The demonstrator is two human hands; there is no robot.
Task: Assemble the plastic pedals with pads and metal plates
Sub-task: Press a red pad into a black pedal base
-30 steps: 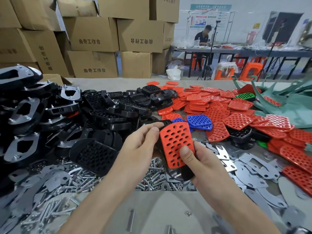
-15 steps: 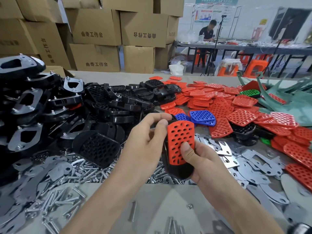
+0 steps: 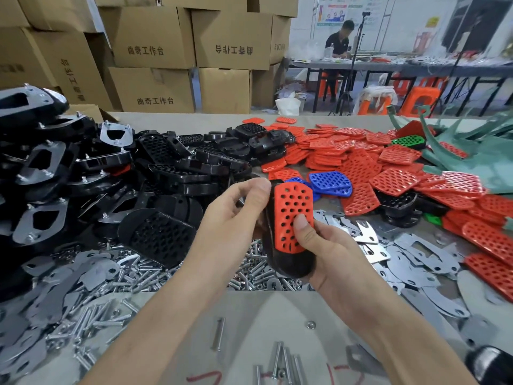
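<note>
Left hand (image 3: 238, 215) and right hand (image 3: 327, 245) are clasping one black pedal (image 3: 288, 262) bearing one red pad (image 3: 291, 215), by seemingly two blue pads (image 3: 330, 183).

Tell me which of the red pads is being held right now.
The red pad on the black pedal, held between the left hand and right hand; the other red pads lie loose on the table.

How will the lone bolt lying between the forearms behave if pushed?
The lone bolt has a round shank and lies free on the flat table, so it will probably roll. Slim and shiny, it is likely light and slippery to pinch.
</note>
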